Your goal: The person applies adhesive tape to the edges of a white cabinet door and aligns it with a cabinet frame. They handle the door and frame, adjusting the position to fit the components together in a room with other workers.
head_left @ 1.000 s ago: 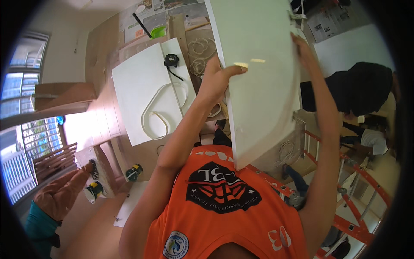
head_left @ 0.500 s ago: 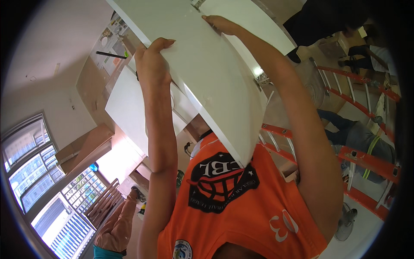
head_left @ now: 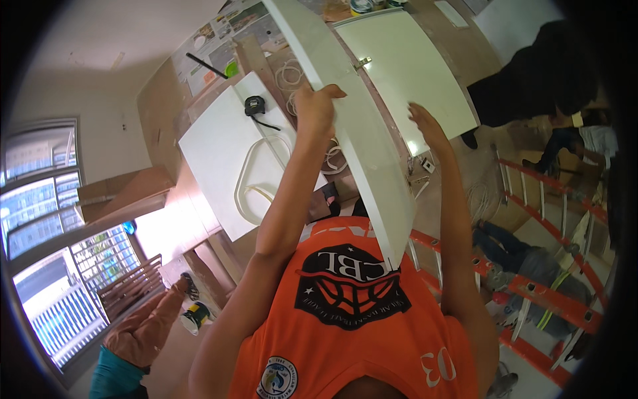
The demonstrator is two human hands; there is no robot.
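A long white panel (head_left: 365, 133) stands tilted in front of me, its lower end against the front of my orange shirt. My left hand (head_left: 315, 112) is closed round its left edge, thumb over the face. My right hand (head_left: 428, 125) is off the panel to its right, fingers apart and holding nothing. Near that hand lies a second white panel (head_left: 412, 73). A metal hinge (head_left: 363, 63) shows between the two panels. Left of my left arm, a black tape measure (head_left: 254, 105) and a loop of pale edging strip (head_left: 240, 183) rest on another white board (head_left: 209, 146).
Red ladders (head_left: 555, 302) stand at the right, near a person in grey (head_left: 551, 279). Someone in dark clothes (head_left: 531, 83) is at the upper right. At the lower left are a person in brown trousers (head_left: 143, 322) and a paint can (head_left: 195, 318). Coiled strip (head_left: 289, 74) lies beyond the panel.
My right hand has let go of the panel's right side and moved away from it. My left hand still grips the left edge. The view has shifted, showing the tape measure and more floor.
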